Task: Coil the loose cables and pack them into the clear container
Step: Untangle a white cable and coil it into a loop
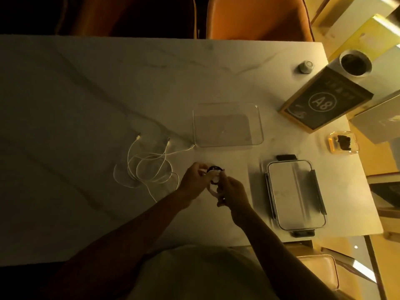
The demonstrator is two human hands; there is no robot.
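Note:
My left hand (194, 180) and my right hand (232, 191) meet over the table's middle and both grip a small coiled cable (214, 176), part dark, part white. Loose white cables (149, 167) lie tangled on the table to the left, their plugs pointing away from me. The clear container (259, 126) stands open behind my hands, with nothing visible inside. Its lid (296, 193), with dark clips, lies flat to the right of my hands.
A white marble table (86, 94) carries a stand with "A8" on it (324, 100), a small knob-like object (305, 66), a round cup (355, 63) and a glass ashtray (343, 142) at the right. Orange chairs (259, 16) stand beyond the far edge.

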